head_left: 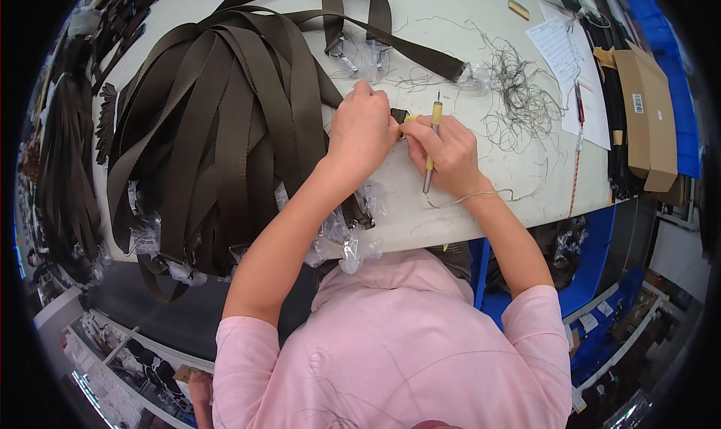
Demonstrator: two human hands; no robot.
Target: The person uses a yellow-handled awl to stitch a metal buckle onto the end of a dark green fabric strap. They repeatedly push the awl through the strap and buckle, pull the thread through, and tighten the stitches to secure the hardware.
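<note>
My left hand (366, 125) is closed, its fingertips pinching a dark brown webbing strap end (398, 115) above the white table. Close beside it, my right hand (447, 155) grips a pen-like tool (435, 115) with a yellow and metal body. The tool stands nearly upright in the picture, its thin pointed tip facing away from me. My right thumb and fingertips meet the left fingers at the strap end, where something small and yellow shows. Under the left forearm a large heap of brown webbing straps (218, 121) spreads over the table, many ends wrapped in clear plastic.
A tangle of loose threads (522, 91) lies right of my hands. Beyond it are papers (559, 50), a red and black pen-like item (579, 102) and a cardboard box (650, 117). A blue bin (601, 256) sits below the table edge. Another person's arm (200, 395) shows at lower left.
</note>
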